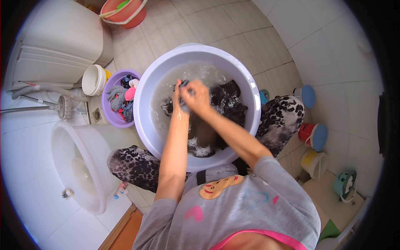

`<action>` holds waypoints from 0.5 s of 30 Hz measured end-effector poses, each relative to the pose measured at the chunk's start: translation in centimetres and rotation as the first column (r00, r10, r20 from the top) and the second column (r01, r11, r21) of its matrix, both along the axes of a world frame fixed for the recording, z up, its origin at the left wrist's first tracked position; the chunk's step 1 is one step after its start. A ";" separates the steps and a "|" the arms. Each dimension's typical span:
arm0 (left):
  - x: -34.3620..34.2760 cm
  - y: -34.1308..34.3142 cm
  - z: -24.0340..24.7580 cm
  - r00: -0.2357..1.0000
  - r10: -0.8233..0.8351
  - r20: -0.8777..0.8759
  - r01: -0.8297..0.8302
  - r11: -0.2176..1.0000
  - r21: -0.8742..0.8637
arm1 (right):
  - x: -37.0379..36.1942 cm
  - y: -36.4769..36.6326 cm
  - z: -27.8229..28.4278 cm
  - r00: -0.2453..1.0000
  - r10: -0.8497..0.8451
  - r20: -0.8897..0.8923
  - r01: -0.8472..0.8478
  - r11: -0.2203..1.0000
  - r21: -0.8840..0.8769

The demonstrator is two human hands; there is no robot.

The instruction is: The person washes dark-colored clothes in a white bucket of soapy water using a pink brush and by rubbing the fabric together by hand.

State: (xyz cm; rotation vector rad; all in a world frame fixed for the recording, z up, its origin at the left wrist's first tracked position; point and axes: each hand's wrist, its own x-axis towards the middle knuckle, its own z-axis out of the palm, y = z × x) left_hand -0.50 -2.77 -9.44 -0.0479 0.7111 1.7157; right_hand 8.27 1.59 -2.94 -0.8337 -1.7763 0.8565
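A large pale lavender basin (pixel 143 83) of cloudy, sudsy water stands between my knees. Above its left part, my left hand (pixel 180 102) is closed around a wet, dark grey patterned cloth (pixel 183 83). Pressed against the same cloth is my right hand (pixel 199 98), its fingers curled and slightly blurred. The two hands meet with the cloth bunched between them, so most of it is hidden. Dark wet clothes (pixel 227 98) lie half sunk in the basin's right side. More soaked dark fabric with foam (pixel 200 148) shows near my forearms.
Left of the basin is a purple tub (pixel 107 112) of small clothes, beside a white bucket (pixel 93 81). A big white tub (pixel 98 183) stands lower left; a red bucket (pixel 135 16) is at the back. Along the right wall are several lidded pails (pixel 306 133). A brush (pixel 64 107) lies left.
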 end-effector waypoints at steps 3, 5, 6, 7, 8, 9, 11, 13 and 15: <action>1.6 1.7 3.9 0.960 0.140 -0.241 -0.237 0.865 -0.442 | 1.5 5.6 -2.7 0.923 -0.058 0.381 0.110 0.987 -0.116; -0.5 0.7 2.8 0.854 0.187 -0.486 -0.353 0.893 -0.277 | 2.2 7.0 -2.5 0.868 0.077 0.491 0.091 0.946 -0.311; -1.4 0.3 1.8 0.768 0.172 -0.617 -0.347 0.921 -0.176 | 2.3 6.5 -2.7 0.868 0.085 0.489 0.080 0.949 -0.306; -1.1 0.4 1.3 0.408 -0.064 -0.911 -0.441 0.860 -0.258 | 2.7 5.6 -3.4 0.867 0.109 0.486 0.006 0.974 -0.228; -0.7 0.3 1.0 -0.030 -0.349 -0.937 -0.559 0.783 -0.273 | 2.9 4.8 -4.2 0.865 0.137 0.483 -0.071 0.986 -0.152; -0.4 0.0 0.7 -0.186 -0.423 -0.887 -0.520 0.808 -0.277 | 3.4 4.7 -4.9 0.654 0.317 0.686 -0.257 0.947 -0.193; 0.8 0.5 2.6 -0.246 -0.664 -0.706 -0.497 0.712 -0.496 | 4.4 6.7 -6.3 0.555 0.440 0.706 -0.398 0.885 -0.240; 0.0 1.0 2.4 -0.242 -0.695 -0.677 -0.486 0.691 -0.535 | 4.0 9.1 -8.5 0.561 0.416 0.716 -0.334 0.905 -0.263; -2.4 0.4 -0.3 0.732 -0.078 -0.677 -0.361 0.799 -0.482 | 0.7 5.3 -4.2 0.733 0.209 0.647 -0.038 0.963 -0.267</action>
